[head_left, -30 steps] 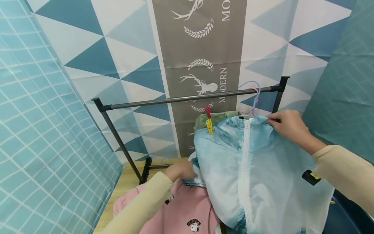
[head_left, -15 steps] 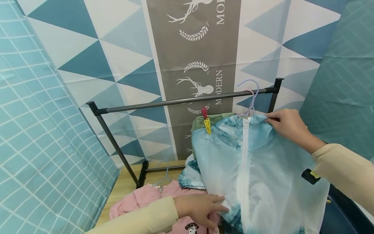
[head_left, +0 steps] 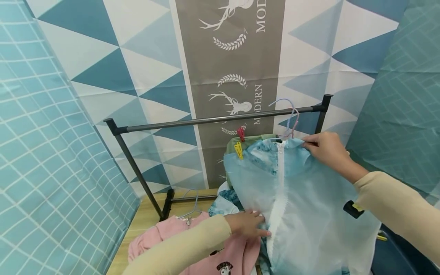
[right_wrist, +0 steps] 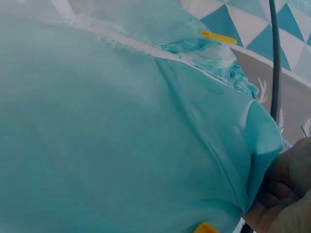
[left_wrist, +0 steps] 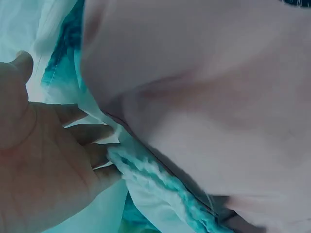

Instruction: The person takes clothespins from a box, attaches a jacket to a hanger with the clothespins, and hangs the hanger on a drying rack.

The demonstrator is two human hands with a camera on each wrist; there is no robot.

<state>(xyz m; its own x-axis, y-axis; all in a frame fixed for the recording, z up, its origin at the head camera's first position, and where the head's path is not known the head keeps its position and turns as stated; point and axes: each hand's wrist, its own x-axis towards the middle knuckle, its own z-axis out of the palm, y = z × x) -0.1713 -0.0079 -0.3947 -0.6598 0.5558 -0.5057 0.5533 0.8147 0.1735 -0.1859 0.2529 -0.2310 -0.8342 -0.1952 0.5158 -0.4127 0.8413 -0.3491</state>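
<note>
A pale blue and white zip jacket (head_left: 319, 214) hangs by a thin hanger (head_left: 290, 118) from the rack's top bar. My right hand (head_left: 328, 151) pinches the right side of its collar; in the right wrist view the fingers curl against the fabric edge. Lower down, my left hand (head_left: 245, 223) touches the jacket beside the white zipper (head_left: 280, 168), fingers extended. The left wrist view shows that hand (left_wrist: 53, 155) with its fingertips at the blue fabric, next to pink cloth (left_wrist: 218, 97). A yellow clip (head_left: 238, 150) grips the jacket's left shoulder.
A black rack (head_left: 192, 122) spans the middle. A green garment (head_left: 235, 143) with a red clip (head_left: 241, 133) hangs behind the jacket. A pink sweatshirt (head_left: 165, 236) on a hanger lies on the wooden surface (head_left: 151, 210). Something dark blue (head_left: 392, 256) stands at lower right.
My left hand has left the jacket's sleeve area and moved down and right to the zipper edge. The right hand keeps its pinch on the collar; jacket and hanger have shifted slightly left.
</note>
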